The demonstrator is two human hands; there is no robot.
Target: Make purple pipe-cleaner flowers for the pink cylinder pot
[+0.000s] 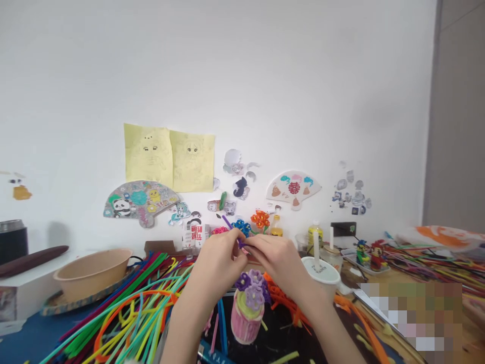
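My left hand point(217, 260) and my right hand point(278, 263) meet at mid-frame, fingers pinched together on a purple pipe cleaner point(228, 223) whose free end sticks up and to the left. Just below the hands stands a small pink pipe-cleaner pot point(246, 321) with purple flowers point(253, 287) on top. Both forearms come up from the bottom edge of the view.
Several long pipe cleaners point(132, 308) in many colours lie at the left; orange ones point(282, 298) lie at the right. A tan bowl point(91, 273) sits at far left. A white lidded cup point(322, 270), bottles, toy figures point(369, 253) and pipe-cleaner flowers point(260, 220) stand near the wall.
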